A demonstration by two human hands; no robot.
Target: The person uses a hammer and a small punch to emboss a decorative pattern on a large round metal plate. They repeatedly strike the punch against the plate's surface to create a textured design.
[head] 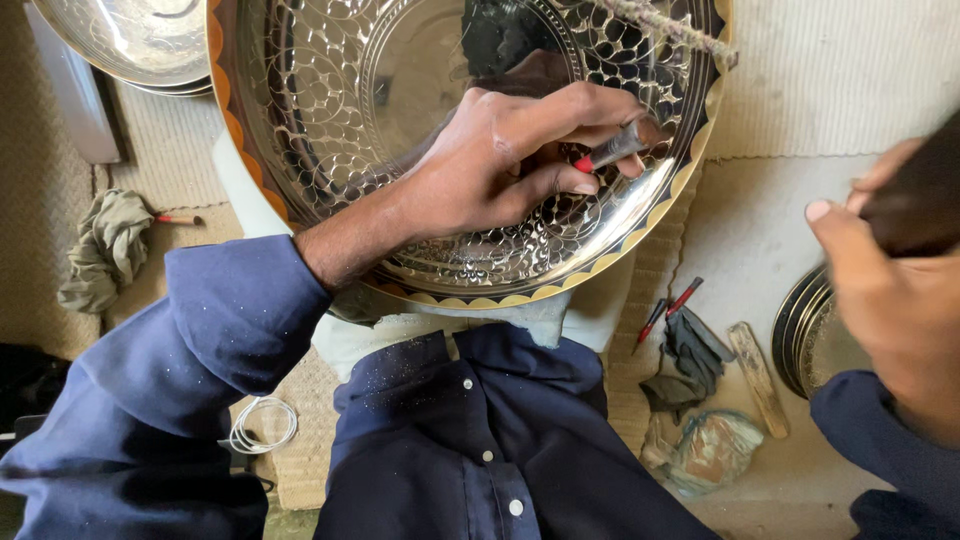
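Nearest us, our right hand (880, 290) lifts a dark blurred tool while our left hand (500, 165), fingers clamped on a chisel (612, 150), works the mostly engraved tray (330, 110).

Around the left hand (500, 165) the engraved metal tray (330, 120) lies open toward its centre, while the scalloped rim just beyond the fingertips bounds it. Below the raised right hand (890, 290), bare floor gives passage, though red-tipped tools (668, 310), a dark rag (690, 365), a wooden stick (758, 378) and stacked plates (805, 340) crowd it.
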